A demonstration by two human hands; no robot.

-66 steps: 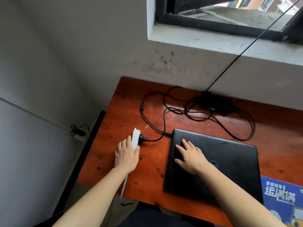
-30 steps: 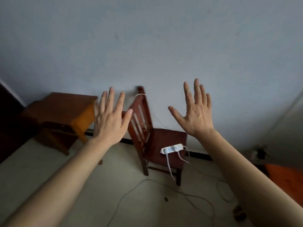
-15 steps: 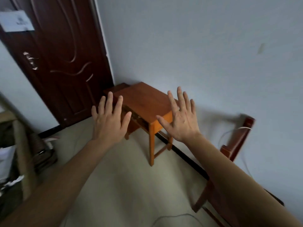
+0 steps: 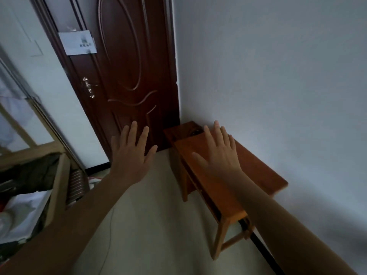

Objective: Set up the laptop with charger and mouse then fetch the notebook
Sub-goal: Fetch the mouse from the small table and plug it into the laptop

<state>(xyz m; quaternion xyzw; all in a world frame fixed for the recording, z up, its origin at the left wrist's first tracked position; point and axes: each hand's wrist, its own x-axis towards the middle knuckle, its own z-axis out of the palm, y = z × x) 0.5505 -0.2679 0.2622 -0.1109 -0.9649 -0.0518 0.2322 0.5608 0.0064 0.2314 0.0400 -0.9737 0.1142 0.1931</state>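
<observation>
- Over by the dark door, I've got a small wooden surface pushed against the wall, and that's what I'm heading for.
- Step in hand, as I read it: going off to fetch stuff. No notebook, laptop, charger or mouse in view right now, so I honestly can't say where the notebook is.
- There's a small dark thing at the far end of that surface, too dim and tiny to call. Could be the mouse, could be nothing.
- To do this well, I'd keep my head aimed at the far end until that dark thing resolves, and watch the thin cord lying on the floor so I don't trip.
- My left hand is up in front of me, fingers spread wide, holding nothing, touching nothing.
- My right hand is the same: flat, splayed, empty. It sits above the surface, and I can't tell if it touches.
</observation>
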